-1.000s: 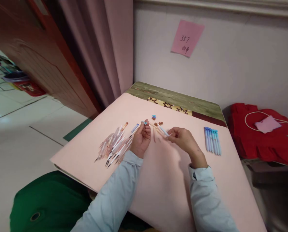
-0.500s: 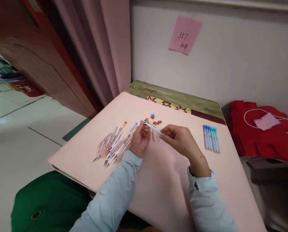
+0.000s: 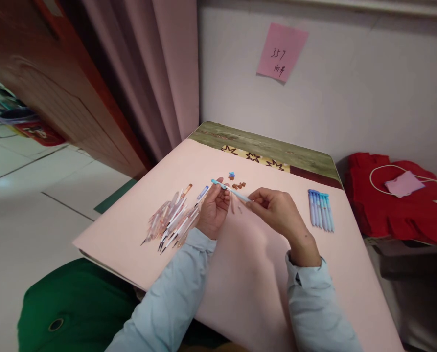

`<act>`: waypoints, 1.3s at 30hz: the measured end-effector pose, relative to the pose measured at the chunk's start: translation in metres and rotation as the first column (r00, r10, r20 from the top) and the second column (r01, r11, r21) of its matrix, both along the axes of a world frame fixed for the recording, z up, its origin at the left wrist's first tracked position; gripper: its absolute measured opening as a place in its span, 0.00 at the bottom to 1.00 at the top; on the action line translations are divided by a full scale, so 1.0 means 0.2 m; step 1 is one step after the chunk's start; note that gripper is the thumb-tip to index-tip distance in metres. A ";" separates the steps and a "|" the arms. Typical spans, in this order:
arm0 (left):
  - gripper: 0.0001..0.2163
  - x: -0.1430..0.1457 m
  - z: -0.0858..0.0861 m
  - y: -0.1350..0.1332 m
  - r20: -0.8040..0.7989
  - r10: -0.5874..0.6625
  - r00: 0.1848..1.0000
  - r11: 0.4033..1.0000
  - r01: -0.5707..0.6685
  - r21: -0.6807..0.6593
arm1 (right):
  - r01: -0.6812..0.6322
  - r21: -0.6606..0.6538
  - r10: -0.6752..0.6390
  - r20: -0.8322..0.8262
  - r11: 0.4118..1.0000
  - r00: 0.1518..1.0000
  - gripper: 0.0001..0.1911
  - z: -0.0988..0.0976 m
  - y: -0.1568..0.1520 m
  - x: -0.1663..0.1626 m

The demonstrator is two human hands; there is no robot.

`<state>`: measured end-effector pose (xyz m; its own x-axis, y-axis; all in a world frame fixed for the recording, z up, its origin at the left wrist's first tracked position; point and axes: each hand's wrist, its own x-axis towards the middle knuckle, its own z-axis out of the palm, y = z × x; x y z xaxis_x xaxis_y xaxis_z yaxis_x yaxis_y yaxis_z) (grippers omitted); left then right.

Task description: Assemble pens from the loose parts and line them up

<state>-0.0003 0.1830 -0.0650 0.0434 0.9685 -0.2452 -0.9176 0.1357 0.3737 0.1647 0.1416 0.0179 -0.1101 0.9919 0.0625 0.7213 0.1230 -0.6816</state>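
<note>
Between my hands is a slim pale-blue pen (image 3: 237, 193), tilted, with a brighter blue piece at its upper left end. My left hand (image 3: 214, 210) is closed around that blue end, palm up. Its other end is pinched between the thumb and fingers of my right hand (image 3: 267, 205). Left of my left hand lies a loose pile of pen refills and clear barrels (image 3: 172, 220). Just beyond my hands sit small brown pieces (image 3: 239, 186) and a small blue piece (image 3: 232, 174). To the right, several blue pens (image 3: 321, 210) lie side by side in a row.
A pink cover (image 3: 130, 222) lies over the table, with a green patterned strip (image 3: 269, 146) at its far edge. Red cloth (image 3: 361, 195) with a white cable rests at the right. A pink note (image 3: 282, 53) hangs on the wall. Green fabric (image 3: 75, 303) is at the lower left.
More of the bright blue piece now shows at the pen's left end, above my left fingers. My right hand has shifted slightly to the right. The things on the table look unmoved.
</note>
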 end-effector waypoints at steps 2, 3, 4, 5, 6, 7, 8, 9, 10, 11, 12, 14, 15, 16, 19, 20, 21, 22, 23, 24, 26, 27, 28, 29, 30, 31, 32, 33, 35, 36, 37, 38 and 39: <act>0.07 -0.01 0.01 0.01 0.013 0.009 1.000 1.000 -0.009 -0.004 | 0.024 -0.005 -0.024 0.000 1.000 1.000 0.07 0.01 0.00 0.04; 0.07 -0.01 0.01 0.01 0.018 0.011 1.000 1.000 -0.011 -0.005 | 0.042 -0.010 -0.042 0.005 0.999 0.999 0.07 0.01 0.00 0.06; 0.07 -0.01 0.01 0.01 0.022 0.011 1.000 1.000 -0.011 -0.007 | 0.061 -0.017 -0.061 0.015 0.998 0.998 0.08 0.01 0.01 0.09; 0.07 -0.01 0.01 0.01 0.023 0.009 1.000 1.000 -0.009 -0.010 | 0.077 -0.028 -0.076 0.032 0.997 0.997 0.07 0.01 0.01 0.11; 0.07 -0.01 0.02 0.01 0.024 0.006 1.000 1.000 -0.006 -0.013 | 0.087 -0.046 -0.085 0.053 0.995 0.995 0.07 0.00 0.02 0.13; 0.07 -0.01 0.02 0.01 0.024 0.001 1.000 1.000 0.000 -0.017 | 0.092 -0.068 -0.086 0.078 0.993 0.993 0.07 -0.01 0.02 0.14; 0.07 -0.01 0.02 0.01 0.024 -0.002 1.000 1.000 0.003 -0.022 | 0.092 -0.093 -0.082 0.102 0.991 0.991 0.06 -0.01 0.02 0.15; 0.07 -0.01 0.02 0.01 0.024 -0.003 1.000 1.000 0.004 -0.029 | 0.086 -0.121 -0.071 0.124 0.989 0.990 0.06 -0.02 0.03 0.16; 0.07 -0.01 0.02 0.01 0.025 -0.002 1.000 0.999 0.003 -0.037 | 0.074 -0.151 -0.053 0.141 0.986 0.989 0.05 -0.02 0.03 0.16; 0.07 -0.01 0.02 0.01 0.028 0.001 1.000 0.999 0.000 -0.042 | 0.060 -0.180 -0.033 0.153 0.982 0.988 0.05 -0.03 0.03 0.16; 0.07 -0.02 0.02 0.01 0.033 0.004 0.999 0.999 -0.003 -0.046 | 0.046 -0.205 -0.013 0.162 0.978 0.987 0.05 -0.03 0.03 0.16; 0.07 -0.02 0.03 0.01 0.042 0.006 0.999 0.999 -0.004 -0.046 | 0.030 -0.228 0.010 0.173 0.973 0.985 0.06 -0.04 0.04 0.16; 0.08 -0.03 0.03 0.02 0.045 0.006 0.999 0.999 -0.004 -0.042 | 0.032 -0.224 0.009 0.184 0.974 0.983 0.06 -0.05 0.04 0.16; 0.08 -0.03 0.03 0.02 0.046 0.006 0.999 0.999 -0.004 -0.037 | 0.046 -0.211 -0.002 0.206 0.976 0.979 0.06 -0.06 0.05 0.16; 0.09 -0.02 0.04 0.02 0.057 0.012 0.998 1.000 -0.011 -0.017 | 0.155 -0.160 -0.097 0.324 0.975 0.941 0.06 -0.12 0.08 0.17; 0.09 -0.02 0.05 0.01 0.069 0.011 0.998 1.000 -0.010 -0.010 | 0.204 -0.151 -0.138 0.360 0.967 0.923 0.07 -0.15 0.10 0.18; 0.10 -0.03 0.07 0.00 0.089 0.002 0.996 1.000 -0.002 0.000 | 0.248 -0.148 -0.176 0.384 0.957 0.906 0.07 -0.18 0.11 0.18; 0.12 -0.03 0.09 -0.02 0.113 -0.011 0.994 1.000 0.009 0.017 | 0.282 -0.148 -0.205 0.393 0.948 0.896 0.07 -0.21 0.12 0.19; 0.13 -0.05 0.13 -0.04 0.138 -0.027 0.990 0.999 0.022 0.038 | 0.301 -0.149 -0.223 0.390 0.942 0.893 0.07 -0.24 0.14 0.20; 0.14 -0.07 0.16 -0.07 0.159 -0.041 0.986 0.997 0.031 0.065 | 0.306 -0.151 -0.231 0.380 0.940 0.896 0.07 -0.26 0.15 0.20; 0.15 -0.13 0.24 -0.12 0.156 -0.020 0.988 0.994 0.003 0.108 | 0.293 -0.157 -0.224 0.353 0.943 0.909 0.08 -0.29 0.16 0.21; 0.14 -0.16 0.28 -0.14 0.121 0.005 0.993 0.994 -0.018 0.107 | 0.283 -0.166 -0.214 0.343 0.945 0.914 0.08 -0.29 0.16 0.21; 0.13 -0.20 0.32 -0.16 0.080 0.014 0.997 0.995 -0.022 0.096 | 0.274 -0.182 -0.202 0.339 0.944 0.919 0.08 -0.29 0.16 0.20; 0.12 -0.24 0.35 -0.17 0.043 0.022 0.999 0.997 -0.025 0.071 | 0.266 -0.200 -0.190 0.336 0.943 0.923 0.08 -0.28 0.16 0.20; 0.11 -0.27 0.38 -0.18 0.008 0.044 0.999 0.998 -0.045 0.043 | 0.258 -0.215 -0.178 0.330 0.942 0.927 0.08 -0.27 0.16 0.19; 0.11 -0.29 0.39 -0.18 -0.026 0.081 0.996 0.997 -0.080 0.017 | 0.245 -0.227 -0.166 0.317 0.943 0.934 0.08 -0.26 0.16 0.18; 0.10 -0.31 0.40 -0.19 -0.059 0.124 0.991 0.992 -0.124 -0.007 | 0.228 -0.236 -0.154 0.294 0.945 0.943 0.08 -0.25 0.15 0.18; 0.10 -0.31 0.39 -0.18 -0.088 0.161 0.983 0.986 -0.165 -0.031 | 0.206 -0.240 -0.142 0.258 0.949 0.956 0.08 -0.24 0.15 0.17; 0.10 -0.30 0.36 -0.18 -0.124 0.178 0.976 0.978 -0.190 -0.084 | 0.145 -0.235 -0.109 0.160 0.961 0.981 0.08 -0.20 0.13 0.17; 0.10 -0.29 0.34 -0.18 -0.128 0.152 0.980 0.980 -0.167 -0.112 | 0.110 -0.229 -0.087 0.105 0.967 0.991 0.08 -0.19 0.12 0.16; 0.10 -0.27 0.31 -0.19 -0.122 0.115 0.986 0.981 -0.132 -0.140 | 0.075 -0.222 -0.065 0.053 0.972 0.996 0.09 -0.17 0.10 0.16; 0.10 -0.25 0.29 -0.19 -0.113 0.080 0.990 0.982 -0.098 -0.162 | 0.040 -0.214 -0.040 0.007 0.976 0.999 0.10 -0.15 0.09 0.16; 0.10 -0.23 0.27 -0.19 -0.105 0.055 0.993 0.981 -0.073 -0.180 | 0.006 -0.211 -0.013 -0.032 0.978 0.999 0.11 -0.13 0.08 0.15</act>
<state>-0.0459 0.1441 -0.0120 -0.0506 0.9069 -0.4184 -0.8862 0.1524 0.4375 0.1949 0.1569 -0.0080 -0.1018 0.9843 -0.1443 0.6985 -0.0326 -0.7149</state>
